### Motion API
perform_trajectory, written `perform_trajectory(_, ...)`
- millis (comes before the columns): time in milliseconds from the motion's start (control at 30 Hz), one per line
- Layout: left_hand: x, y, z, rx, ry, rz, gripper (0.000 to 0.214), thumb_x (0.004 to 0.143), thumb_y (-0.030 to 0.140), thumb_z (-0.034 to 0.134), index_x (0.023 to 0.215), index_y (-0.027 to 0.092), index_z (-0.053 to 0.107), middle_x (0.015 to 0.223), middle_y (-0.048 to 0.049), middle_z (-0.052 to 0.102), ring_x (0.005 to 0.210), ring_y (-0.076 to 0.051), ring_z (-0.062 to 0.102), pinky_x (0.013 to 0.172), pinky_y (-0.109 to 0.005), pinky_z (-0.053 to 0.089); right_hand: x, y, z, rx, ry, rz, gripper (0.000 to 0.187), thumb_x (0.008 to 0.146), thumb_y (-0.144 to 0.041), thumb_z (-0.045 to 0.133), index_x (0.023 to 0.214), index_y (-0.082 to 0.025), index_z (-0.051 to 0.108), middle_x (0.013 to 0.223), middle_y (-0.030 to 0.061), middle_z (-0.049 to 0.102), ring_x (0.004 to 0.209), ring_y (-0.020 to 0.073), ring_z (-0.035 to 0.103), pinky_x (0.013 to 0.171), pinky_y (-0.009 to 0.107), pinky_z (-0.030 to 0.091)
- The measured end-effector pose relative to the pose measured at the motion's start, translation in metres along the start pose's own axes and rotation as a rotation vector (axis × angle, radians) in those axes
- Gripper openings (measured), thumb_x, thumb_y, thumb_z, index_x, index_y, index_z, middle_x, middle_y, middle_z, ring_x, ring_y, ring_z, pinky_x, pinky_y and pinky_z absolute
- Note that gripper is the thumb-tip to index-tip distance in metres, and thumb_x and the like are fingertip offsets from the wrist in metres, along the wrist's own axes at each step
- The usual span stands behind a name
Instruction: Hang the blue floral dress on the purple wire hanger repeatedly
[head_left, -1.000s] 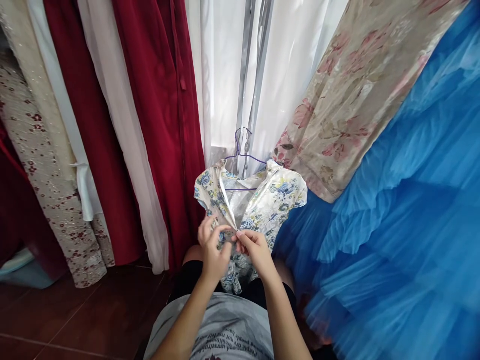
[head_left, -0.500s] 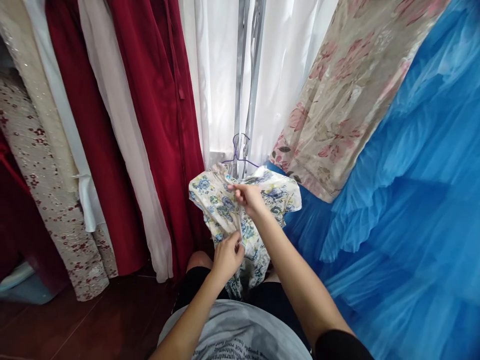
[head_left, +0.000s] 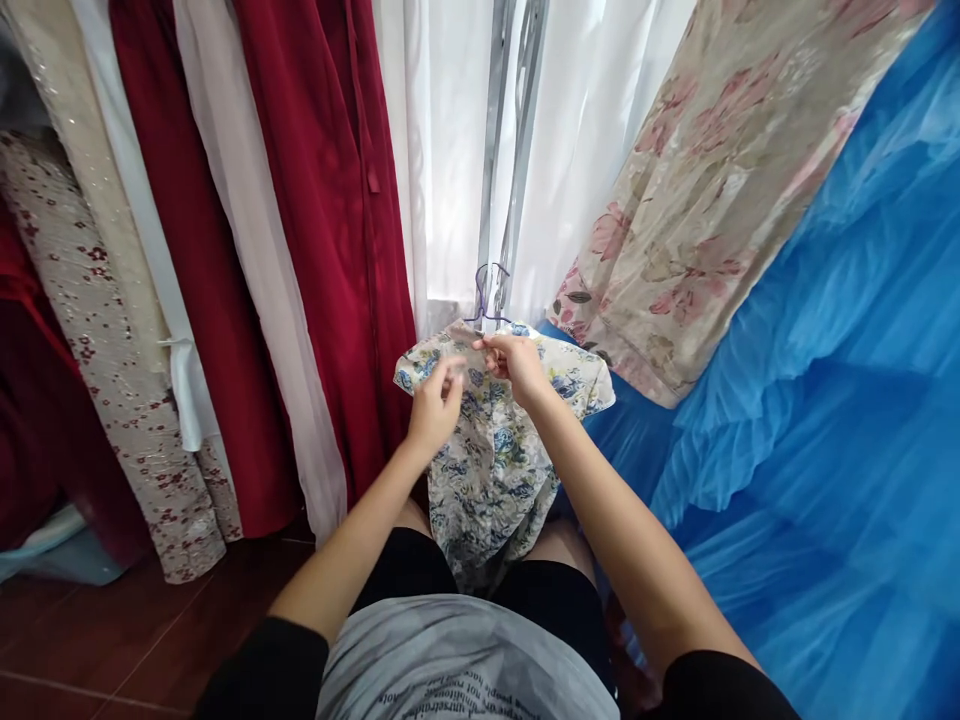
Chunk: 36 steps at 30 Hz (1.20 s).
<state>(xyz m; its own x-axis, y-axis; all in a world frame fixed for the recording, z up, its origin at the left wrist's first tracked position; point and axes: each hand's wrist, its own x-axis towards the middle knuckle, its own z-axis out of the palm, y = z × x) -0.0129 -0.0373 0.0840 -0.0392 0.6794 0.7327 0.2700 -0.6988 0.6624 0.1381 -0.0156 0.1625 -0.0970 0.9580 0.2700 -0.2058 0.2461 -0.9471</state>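
Note:
A short-sleeved floral dress [head_left: 504,440], off-white with blue and yellow-green flowers, hangs in front of me on a thin purple hanger [head_left: 482,290]. My right hand [head_left: 517,365] is closed in a pinch at the top middle of its neckline, just under the hanger. To the left, my left hand [head_left: 436,405] is at the dress's upper left side, fingers curled and fingertips blurred; whether they touch the cloth I cannot tell. A seam runs down the middle of the dress below my right hand. The lower end drops between my knees, partly hidden.
Dark red gowns [head_left: 322,200] and a beige flower-patterned one [head_left: 112,330] hang on the left. A white curtain [head_left: 450,150] and a grey metal post [head_left: 495,130] stand behind. At right hang a pink-flowered beige gown [head_left: 690,200] and a blue tulle one [head_left: 840,450].
My left hand has let go of the dress's middle and moved up and left. My right hand is slightly higher. The dress's front opening, parted before, now looks drawn together.

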Motion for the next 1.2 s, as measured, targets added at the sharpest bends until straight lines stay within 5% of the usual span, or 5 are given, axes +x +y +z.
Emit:
perform_trajectory(133, 0.068, 0.018, -0.004, 0.178, -0.148, 0.245, 0.022, 0.099, 0.029, 0.053, 0.104, 0.021, 0.072, 0.092, -0.0040, 0.069, 0.082, -0.019, 0.062, 0.079, -0.029, 0.045, -0.001, 0.003, -0.003, -0.074, -0.035, -0.084, 0.023, 0.080, -0.032, 0.061, 0.070, -0.014, 0.071, 0.045, -0.0020, 0.052, 0.042, 0.0088, 0.039, 0.045, 0.022, 0.027)
perform_trajectory(300, 0.086, 0.018, -0.006, 0.267, -0.077, 0.338, 0.020, 0.098, 0.028, 0.055, 0.088, 0.017, 0.069, 0.087, -0.0037, 0.069, 0.083, -0.019, 0.062, 0.080, -0.028, 0.044, 0.005, 0.029, -0.006, -0.362, 0.014, -0.128, 0.027, 0.081, -0.033, 0.057, 0.064, -0.016, 0.069, 0.042, -0.0032, 0.050, 0.044, 0.0110, 0.043, 0.050, 0.025, 0.034)
perform_trajectory(600, 0.129, -0.079, -0.062, -0.084, 0.334, -0.140, 0.016, 0.091, 0.025, 0.061, 0.083, 0.013, 0.069, 0.080, -0.0032, 0.067, 0.079, -0.017, 0.060, 0.073, -0.024, 0.044, -0.018, 0.059, -0.020, -0.454, -0.086, -0.009, 0.027, 0.080, -0.025, 0.055, 0.057, -0.017, 0.068, 0.040, -0.0005, 0.055, 0.039, 0.0119, 0.045, 0.048, 0.025, 0.036)
perform_trajectory(1000, 0.085, -0.141, -0.058, -0.300, 0.538, -0.518, 0.016, 0.092, 0.028, 0.055, 0.081, 0.017, 0.055, 0.070, 0.0008, 0.059, 0.062, -0.013, 0.054, 0.062, -0.023, 0.041, -0.049, 0.105, -0.042, -0.396, -0.122, 0.065, 0.033, 0.083, -0.037, 0.058, 0.058, -0.017, 0.066, 0.040, -0.0009, 0.054, 0.038, 0.0117, 0.044, 0.043, 0.023, 0.035)
perform_trajectory(1200, 0.074, -0.133, -0.061, -0.338, 0.670, -0.543, 0.021, 0.093, 0.032, 0.055, 0.077, 0.019, 0.051, 0.068, 0.0026, 0.055, 0.069, -0.013, 0.056, 0.068, -0.024, 0.044, -0.049, 0.093, -0.068, -0.504, -0.027, -0.188, 0.050, 0.092, -0.047, 0.058, 0.134, -0.021, 0.063, 0.071, -0.0003, 0.070, 0.059, 0.0166, 0.057, 0.060, 0.028, 0.044)
